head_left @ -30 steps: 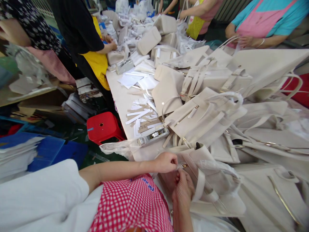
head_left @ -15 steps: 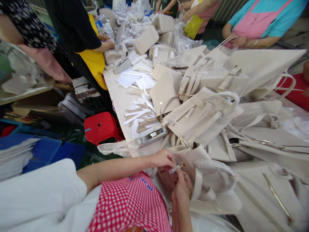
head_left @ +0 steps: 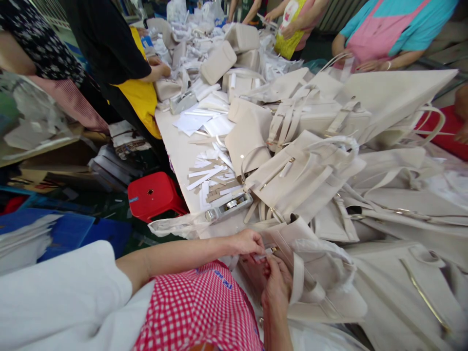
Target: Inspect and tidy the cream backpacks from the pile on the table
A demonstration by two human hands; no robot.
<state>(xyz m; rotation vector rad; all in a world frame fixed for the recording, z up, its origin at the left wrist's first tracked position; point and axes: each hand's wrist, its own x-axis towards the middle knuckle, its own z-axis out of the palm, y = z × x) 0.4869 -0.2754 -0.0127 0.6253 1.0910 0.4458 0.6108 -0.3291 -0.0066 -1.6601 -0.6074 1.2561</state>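
Observation:
A cream handbag (head_left: pixel 283 240) lies at the table edge in front of me, with clear wrap around its handle. Its small zipper pull (head_left: pixel 266 252), in a translucent wrapping, is between my hands. My left hand (head_left: pixel 250 243) reaches in from the left and pinches the outer end of the wrapped pull. From below, my right hand (head_left: pixel 277 280) closes its thumb and fingers at the same pull, nearer the gold zipper slider (head_left: pixel 273 249). The fingertips of both hands almost touch.
A tape dispenser (head_left: pixel 231 204) and paper strips (head_left: pixel 209 178) lie beyond my hands. More cream bags (head_left: pixel 303 178) are piled to the right and ahead. A red stool (head_left: pixel 153 195) stands left of the table. Several people work around it.
My hands stay at the zipper pull, with the left fingers now slightly closer to the right ones. At the far right, the person in turquoise has lowered a hand from the bag handle.

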